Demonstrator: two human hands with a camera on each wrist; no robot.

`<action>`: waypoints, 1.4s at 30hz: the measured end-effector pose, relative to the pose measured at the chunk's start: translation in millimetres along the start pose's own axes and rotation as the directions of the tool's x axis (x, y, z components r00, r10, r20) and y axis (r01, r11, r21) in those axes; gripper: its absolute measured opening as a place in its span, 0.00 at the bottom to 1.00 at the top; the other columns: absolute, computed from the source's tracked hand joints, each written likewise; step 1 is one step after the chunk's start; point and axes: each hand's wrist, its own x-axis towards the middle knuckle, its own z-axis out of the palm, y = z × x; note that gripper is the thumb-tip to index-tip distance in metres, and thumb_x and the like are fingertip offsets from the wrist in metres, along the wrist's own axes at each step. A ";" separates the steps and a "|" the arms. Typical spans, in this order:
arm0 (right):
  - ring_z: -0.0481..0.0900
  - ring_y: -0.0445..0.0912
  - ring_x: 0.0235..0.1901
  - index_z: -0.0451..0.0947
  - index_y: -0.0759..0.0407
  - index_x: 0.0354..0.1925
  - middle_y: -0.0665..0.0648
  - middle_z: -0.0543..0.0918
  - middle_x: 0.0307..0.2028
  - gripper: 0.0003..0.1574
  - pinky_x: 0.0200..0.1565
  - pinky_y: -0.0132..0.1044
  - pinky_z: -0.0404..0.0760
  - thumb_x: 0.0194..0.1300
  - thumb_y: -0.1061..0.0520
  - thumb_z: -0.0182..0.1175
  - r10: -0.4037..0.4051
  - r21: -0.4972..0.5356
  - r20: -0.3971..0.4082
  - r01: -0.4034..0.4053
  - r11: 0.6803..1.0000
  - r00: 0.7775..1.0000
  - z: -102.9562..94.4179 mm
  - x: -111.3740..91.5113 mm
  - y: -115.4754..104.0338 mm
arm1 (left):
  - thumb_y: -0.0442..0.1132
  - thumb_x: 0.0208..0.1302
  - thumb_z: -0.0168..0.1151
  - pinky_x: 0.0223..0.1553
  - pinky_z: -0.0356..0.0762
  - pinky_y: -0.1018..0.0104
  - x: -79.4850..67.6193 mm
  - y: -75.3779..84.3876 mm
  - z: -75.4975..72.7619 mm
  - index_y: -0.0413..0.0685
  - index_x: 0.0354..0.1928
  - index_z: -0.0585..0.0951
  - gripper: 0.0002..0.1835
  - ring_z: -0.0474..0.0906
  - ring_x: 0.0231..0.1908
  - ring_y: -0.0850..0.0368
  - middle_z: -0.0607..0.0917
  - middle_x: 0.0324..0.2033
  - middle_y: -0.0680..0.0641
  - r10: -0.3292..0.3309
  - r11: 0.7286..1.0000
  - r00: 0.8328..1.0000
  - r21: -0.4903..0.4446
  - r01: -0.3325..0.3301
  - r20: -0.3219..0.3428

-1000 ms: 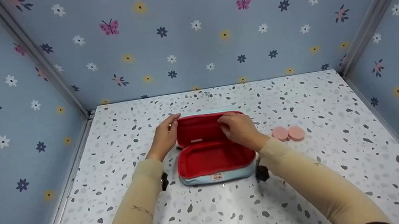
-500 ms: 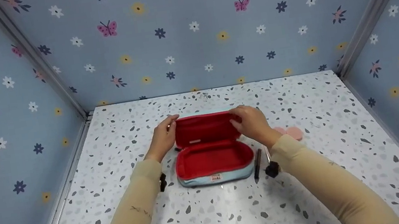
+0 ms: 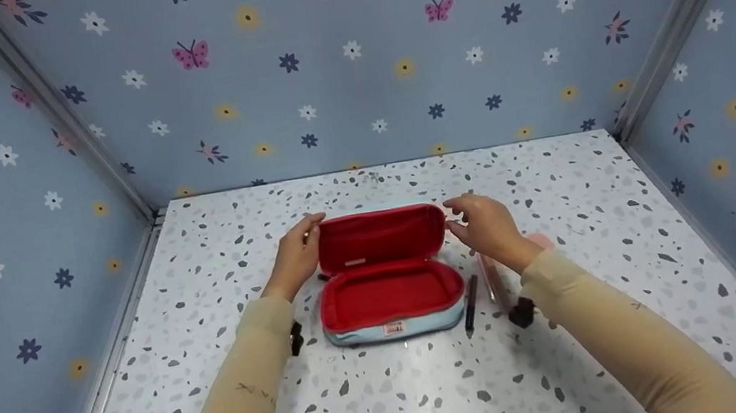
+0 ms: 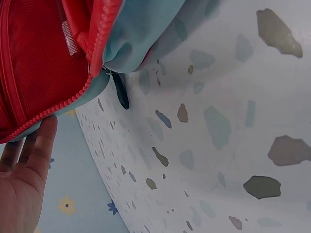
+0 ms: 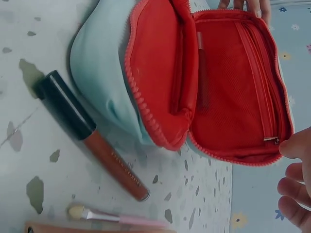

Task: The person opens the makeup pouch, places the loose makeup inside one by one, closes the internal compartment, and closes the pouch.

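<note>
A light blue makeup bag (image 3: pixel 391 293) with red lining lies unzipped, its lid (image 3: pixel 379 234) raised at the back. My left hand (image 3: pixel 294 256) holds the lid's left edge; in the left wrist view its fingers (image 4: pixel 43 145) lie behind the lid. At the lid's right corner my right hand (image 3: pixel 490 229) has its thumb and forefinger apart, the other fingers loosely bent. The right wrist view shows its thumb tip right at the corner, beside the small metal zipper pull (image 5: pixel 271 140) of an inner pocket. The bag's lower half shows only red lining.
Right of the bag lies a lip gloss tube (image 5: pixel 97 136) with a black cap. Beside it are a pink-handled makeup applicator (image 5: pixel 112 217) and a brownish stick (image 5: pixel 97 229). A pink round piece (image 3: pixel 540 240) is partly hidden behind my right wrist. Patterned panels (image 3: pixel 347 58) enclose the speckled table.
My right hand has moved right along the lid's upper edge, from the inner pocket to the right corner. The left hand keeps its hold. The lip gloss tube has come into view.
</note>
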 end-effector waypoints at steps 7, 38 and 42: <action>0.88 0.59 0.41 0.86 0.66 0.60 0.66 0.90 0.45 0.25 0.45 0.56 0.90 0.69 0.57 0.74 0.040 0.020 0.064 -0.041 0.999 0.997 -8.6 -6.9 9.7 | 0.38 0.89 0.45 0.71 0.80 0.48 2.0 0.6 -0.1 0.43 0.76 0.77 0.23 0.81 0.69 0.41 0.80 0.73 0.38 0.006 1.000 1.000 -0.003 -0.006 -0.007; 0.81 0.47 0.31 0.84 0.65 0.63 0.57 0.88 0.35 0.30 0.35 0.41 0.81 0.69 0.51 0.74 0.252 0.001 0.385 -0.273 0.962 0.888 -12.7 -54.7 44.1 | 0.40 0.89 0.45 0.69 0.81 0.45 -4.4 0.7 -2.4 0.44 0.77 0.76 0.23 0.82 0.64 0.40 0.81 0.71 0.38 -0.018 0.999 1.000 0.045 0.018 -0.009; 0.81 0.47 0.32 0.84 0.64 0.63 0.57 0.88 0.36 0.31 0.37 0.41 0.82 0.68 0.51 0.75 0.267 -0.006 0.397 -0.289 0.957 0.878 -13.2 -59.5 46.8 | 0.40 0.89 0.45 0.68 0.81 0.45 -4.0 2.3 -0.8 0.45 0.77 0.76 0.23 0.82 0.64 0.41 0.81 0.71 0.38 -0.018 0.999 1.000 0.035 0.018 -0.004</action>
